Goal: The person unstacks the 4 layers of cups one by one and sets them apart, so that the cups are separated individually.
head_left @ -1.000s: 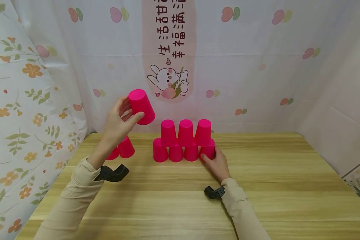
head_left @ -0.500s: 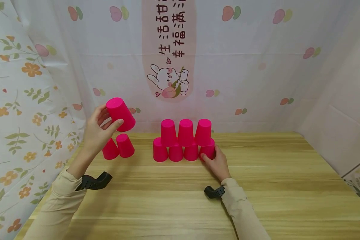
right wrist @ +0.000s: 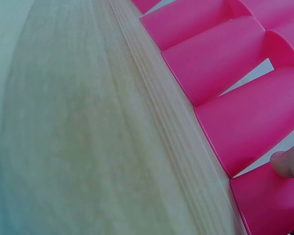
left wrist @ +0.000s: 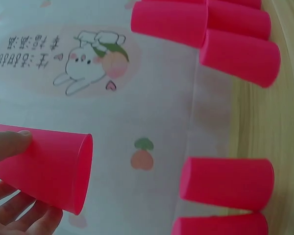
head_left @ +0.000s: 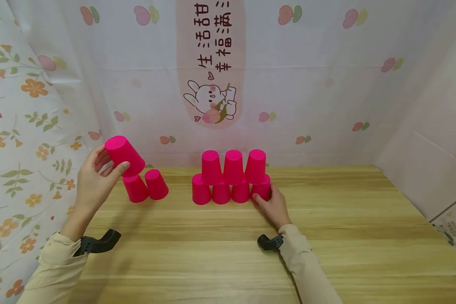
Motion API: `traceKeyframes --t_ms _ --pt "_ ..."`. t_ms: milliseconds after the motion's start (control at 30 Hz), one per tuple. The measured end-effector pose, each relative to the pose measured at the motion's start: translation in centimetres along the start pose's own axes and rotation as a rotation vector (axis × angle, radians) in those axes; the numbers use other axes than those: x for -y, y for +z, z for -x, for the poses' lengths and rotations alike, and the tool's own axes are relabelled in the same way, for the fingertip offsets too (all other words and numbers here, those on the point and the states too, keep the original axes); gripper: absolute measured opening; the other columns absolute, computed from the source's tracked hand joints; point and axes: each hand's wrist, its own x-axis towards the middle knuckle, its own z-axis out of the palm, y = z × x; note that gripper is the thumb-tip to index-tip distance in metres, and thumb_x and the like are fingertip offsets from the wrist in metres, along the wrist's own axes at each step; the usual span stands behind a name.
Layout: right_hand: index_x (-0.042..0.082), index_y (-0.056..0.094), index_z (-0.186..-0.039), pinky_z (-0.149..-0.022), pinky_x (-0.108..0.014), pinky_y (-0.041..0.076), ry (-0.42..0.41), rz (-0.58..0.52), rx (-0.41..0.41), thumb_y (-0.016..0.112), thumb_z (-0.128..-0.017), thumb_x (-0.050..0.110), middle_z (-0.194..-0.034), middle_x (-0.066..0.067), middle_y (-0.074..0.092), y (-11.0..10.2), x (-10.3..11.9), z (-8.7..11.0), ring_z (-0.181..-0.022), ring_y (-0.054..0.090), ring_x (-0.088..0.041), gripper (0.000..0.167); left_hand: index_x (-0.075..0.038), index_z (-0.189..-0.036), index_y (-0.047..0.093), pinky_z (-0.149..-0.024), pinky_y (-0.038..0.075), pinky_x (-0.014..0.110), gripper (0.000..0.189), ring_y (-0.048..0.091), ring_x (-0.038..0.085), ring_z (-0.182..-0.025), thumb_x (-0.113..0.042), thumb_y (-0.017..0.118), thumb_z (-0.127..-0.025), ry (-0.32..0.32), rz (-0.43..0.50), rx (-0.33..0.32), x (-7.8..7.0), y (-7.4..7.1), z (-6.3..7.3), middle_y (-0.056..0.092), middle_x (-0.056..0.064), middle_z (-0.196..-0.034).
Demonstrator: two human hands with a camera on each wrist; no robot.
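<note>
My left hand [head_left: 93,181] grips an upside-down pink plastic cup [head_left: 123,154] between thumb and fingers. Tilted, it hangs above two more upturned cups at the left of the table, overlapping the left one [head_left: 135,190] in the head view; the other [head_left: 157,185] leans close beside it. Mid-table stands a two-tier stack, three cups above a row of several. Thumb and fingers of my right hand [head_left: 275,207] hold the rightmost bottom cup [head_left: 261,190] from its sides. The left wrist view shows the rim of the lifted cup [left wrist: 44,166] facing right.
The wooden table [head_left: 197,253] runs back to a white printed curtain [head_left: 308,93]. Another floral curtain [head_left: 23,169] borders the left side, close by my left arm. Black wrist mounts sit on both sleeves, the left one [head_left: 99,242] out over the table.
My left hand has carried its cup left and down, away from the stack to over the two left cups. The right hand stays on its cup. The head view has shifted slightly.
</note>
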Motion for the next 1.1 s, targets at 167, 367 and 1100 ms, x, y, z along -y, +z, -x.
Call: traceKeyframes --t_ms 167,367,1100 --pt "0.002 0.046 -0.125 -0.084 -0.041 0.048 0.003 -0.002 0.006 0.069 -0.084 0.019 -0.111 -0.014 0.058 0.0 0.0 0.0 -0.097 0.057 -0.027 0.05 -0.003 -0.136 0.041 -0.082 0.044 0.012 0.06 0.052 0.002 -0.1 -0.01 0.069 -0.084 -0.054 -0.056 -0.038 1.6 -1.3 0.5 0.053 0.008 -0.123" --pt "0.002 0.046 -0.124 -0.083 -0.04 0.049 -0.001 -0.007 0.002 0.069 -0.084 0.02 -0.11 -0.013 0.058 0.1 0.0 0.2 -0.096 0.057 -0.027 0.049 -0.003 -0.135 0.043 -0.08 0.043 0.009 0.057 0.05 0.001 -0.098 -0.011 0.069 -0.084 -0.137 -0.089 -0.111 3.4 -2.6 1.0 0.052 0.002 -0.119" --pt "0.003 0.046 -0.126 -0.084 -0.041 0.048 0.002 -0.015 -0.001 0.069 -0.083 0.02 -0.111 -0.012 0.058 0.0 0.0 0.1 -0.096 0.057 -0.026 0.052 -0.001 -0.128 0.046 -0.08 0.045 0.011 0.054 0.051 0.002 -0.097 -0.013 0.07 -0.081 -0.24 -0.158 -0.241 7.9 -2.2 2.0 0.053 0.006 -0.115"
